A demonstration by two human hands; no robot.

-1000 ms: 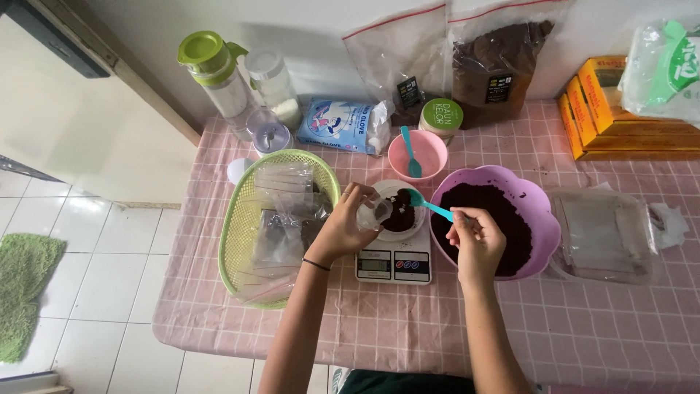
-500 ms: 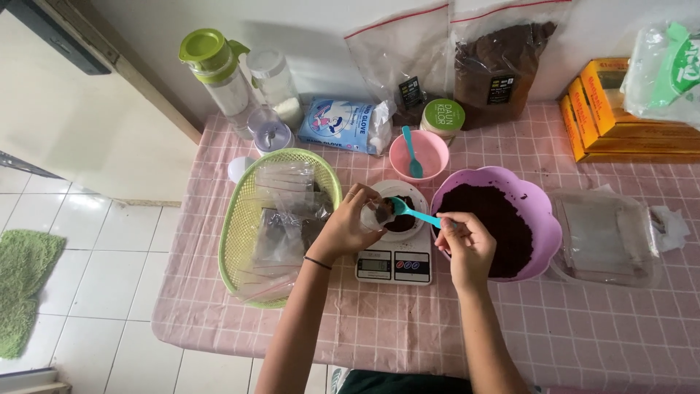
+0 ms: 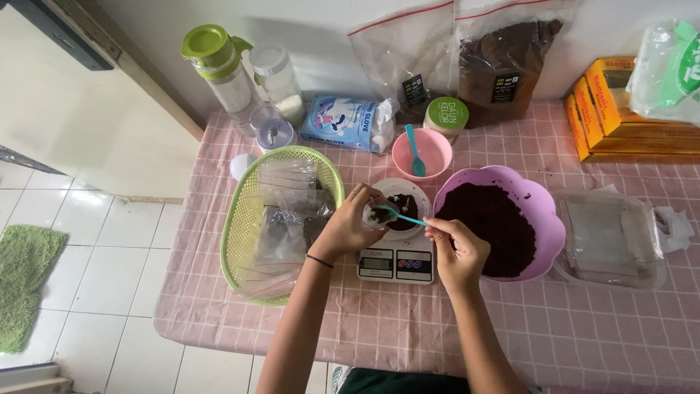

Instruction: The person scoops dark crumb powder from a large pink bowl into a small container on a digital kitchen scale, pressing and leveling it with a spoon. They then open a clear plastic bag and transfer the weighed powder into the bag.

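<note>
Right hand (image 3: 456, 244) pinching teal spoon (image 3: 399, 216)

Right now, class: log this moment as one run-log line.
left hand: holds small bag over scale | right hand: holds spoon, tip at bag | purple bowl: dark powder

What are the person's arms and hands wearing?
Both arms are bare, with no sleeves showing up to the picture's edge. The left hand has a thin dark band round its wrist. The right hand has no glove and no band that can be seen. Rings are too small to tell.
</note>
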